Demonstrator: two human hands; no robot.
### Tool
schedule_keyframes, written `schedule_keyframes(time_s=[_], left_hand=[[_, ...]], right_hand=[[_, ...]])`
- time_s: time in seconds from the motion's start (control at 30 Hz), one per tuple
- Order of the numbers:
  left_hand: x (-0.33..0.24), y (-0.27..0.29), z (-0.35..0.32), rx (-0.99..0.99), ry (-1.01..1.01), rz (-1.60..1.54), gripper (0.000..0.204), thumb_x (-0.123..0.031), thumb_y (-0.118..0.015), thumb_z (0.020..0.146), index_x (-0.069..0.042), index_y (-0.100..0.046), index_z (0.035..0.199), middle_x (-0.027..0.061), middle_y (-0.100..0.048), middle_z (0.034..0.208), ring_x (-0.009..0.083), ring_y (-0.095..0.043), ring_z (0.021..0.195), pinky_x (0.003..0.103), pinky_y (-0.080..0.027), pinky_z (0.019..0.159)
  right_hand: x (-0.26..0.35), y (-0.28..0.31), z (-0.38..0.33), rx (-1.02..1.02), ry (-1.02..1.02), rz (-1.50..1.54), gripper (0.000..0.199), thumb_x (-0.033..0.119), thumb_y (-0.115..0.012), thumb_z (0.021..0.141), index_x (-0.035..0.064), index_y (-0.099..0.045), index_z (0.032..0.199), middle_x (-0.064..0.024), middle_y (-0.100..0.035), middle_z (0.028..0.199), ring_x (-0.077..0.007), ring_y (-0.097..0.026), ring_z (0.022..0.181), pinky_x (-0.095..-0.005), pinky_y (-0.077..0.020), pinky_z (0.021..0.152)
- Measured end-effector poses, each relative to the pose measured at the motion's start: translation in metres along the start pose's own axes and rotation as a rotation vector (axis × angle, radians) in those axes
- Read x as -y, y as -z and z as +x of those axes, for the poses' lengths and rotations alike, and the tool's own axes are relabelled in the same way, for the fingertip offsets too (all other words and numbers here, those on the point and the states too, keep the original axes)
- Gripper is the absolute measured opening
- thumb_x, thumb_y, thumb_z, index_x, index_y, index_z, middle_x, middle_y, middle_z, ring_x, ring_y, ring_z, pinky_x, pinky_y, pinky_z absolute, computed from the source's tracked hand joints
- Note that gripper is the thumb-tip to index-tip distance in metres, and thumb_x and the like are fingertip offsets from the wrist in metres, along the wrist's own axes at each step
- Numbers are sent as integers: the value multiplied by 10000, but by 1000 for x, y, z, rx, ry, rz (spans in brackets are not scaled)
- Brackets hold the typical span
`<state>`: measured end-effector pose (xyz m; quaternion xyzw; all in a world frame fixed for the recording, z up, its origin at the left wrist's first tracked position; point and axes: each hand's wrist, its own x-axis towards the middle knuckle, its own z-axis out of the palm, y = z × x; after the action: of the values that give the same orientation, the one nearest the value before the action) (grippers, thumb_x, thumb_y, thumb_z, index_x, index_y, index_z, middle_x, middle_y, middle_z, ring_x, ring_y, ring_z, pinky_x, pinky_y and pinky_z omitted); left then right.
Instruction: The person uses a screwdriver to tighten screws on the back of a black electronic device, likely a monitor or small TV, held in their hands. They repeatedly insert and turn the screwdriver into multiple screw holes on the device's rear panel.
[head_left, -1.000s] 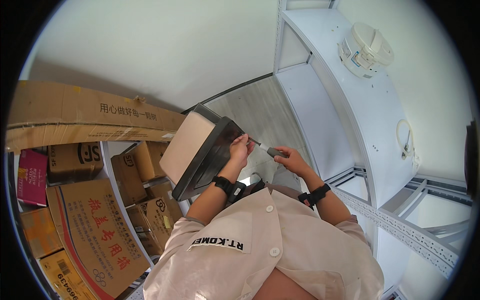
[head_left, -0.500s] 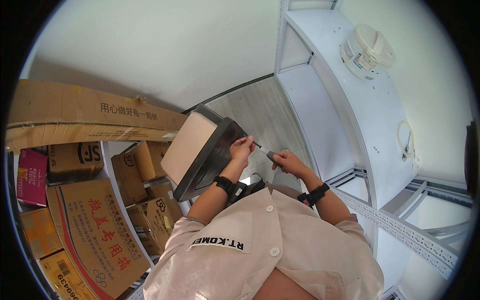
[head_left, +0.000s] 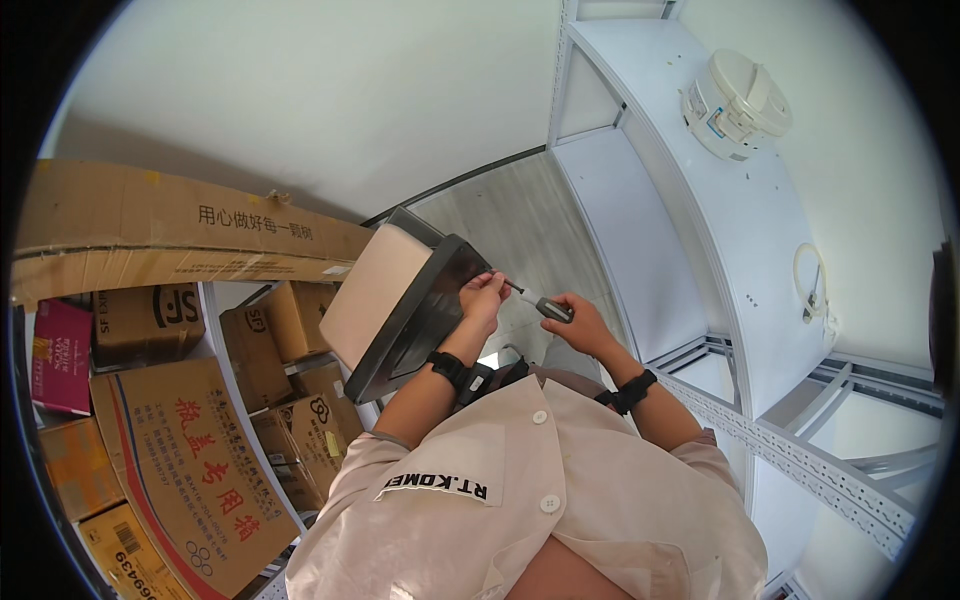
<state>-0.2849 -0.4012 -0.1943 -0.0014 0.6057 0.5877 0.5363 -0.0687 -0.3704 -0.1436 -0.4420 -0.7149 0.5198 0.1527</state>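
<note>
A beige and dark grey bin-like container (head_left: 378,287) with a black rim stands tilted at my left, partly behind my left forearm. My left hand (head_left: 484,296) is beside its dark side, fingertips pinched around a thin dark screw-like piece (head_left: 513,287). From the other side, the pale shaft of a screwdriver (head_left: 555,310) points at that piece; whether its tip is seated there is too small to tell. Wrapped around the grey handle, my right hand (head_left: 582,325) holds the screwdriver slanting up toward my left fingers.
Cardboard boxes (head_left: 195,470) fill a shelf at left, with a long carton (head_left: 190,220) on top. On the white shelf (head_left: 690,190) at right are a lidded white bucket (head_left: 735,105) and a coiled pale cable (head_left: 800,262). Grey floor (head_left: 500,205) shows between.
My right hand has shifted its grip and turned, so more of the screwdriver handle shows, at a flatter slant. My left hand and the container have barely moved.
</note>
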Motion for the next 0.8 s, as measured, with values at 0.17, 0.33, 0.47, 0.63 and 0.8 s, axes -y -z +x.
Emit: schedule_keyframes(time_s=[0.17,0.33,0.47,0.63,0.8], left_hand=[[6,2,5,10,-9,-23,52,-49,-612,919,-16,-615,959,57,-656,857,130,-630,706,253,-546,638],[5,2,2,6,-13,-19,26,-51,-612,918,-31,-608,934,59,-666,871,137,-643,716,248,-544,636],[-5,-1,-6,41,23,-80,31,-55,-600,923,-44,-605,952,57,-675,900,137,-654,736,246,-544,649],[-10,-1,-13,58,76,-143,65,-56,-599,915,-70,-605,978,43,-676,900,134,-663,750,253,-549,666],[-9,4,-8,18,137,-72,85,-59,-614,906,-86,-614,987,19,-655,887,128,-653,763,251,-548,677]], right_hand=[[-14,9,6,307,-503,693,327,358,-587,935,53,-617,1048,-93,-666,791,-123,-496,540,-261,-387,513],[-12,15,5,443,-540,700,293,333,-531,974,56,-614,1027,-80,-649,761,-99,-470,518,-254,-376,490],[-11,11,5,299,-297,353,230,263,-659,891,63,-609,990,-75,-643,771,-115,-528,587,-272,-425,541],[-13,1,-4,9,-8,-8,332,164,-786,758,39,-580,985,-68,-633,837,-169,-591,735,-325,-482,674],[-3,0,-4,-108,95,-91,391,154,-792,740,41,-547,1024,-80,-624,857,-200,-601,795,-351,-489,743]])
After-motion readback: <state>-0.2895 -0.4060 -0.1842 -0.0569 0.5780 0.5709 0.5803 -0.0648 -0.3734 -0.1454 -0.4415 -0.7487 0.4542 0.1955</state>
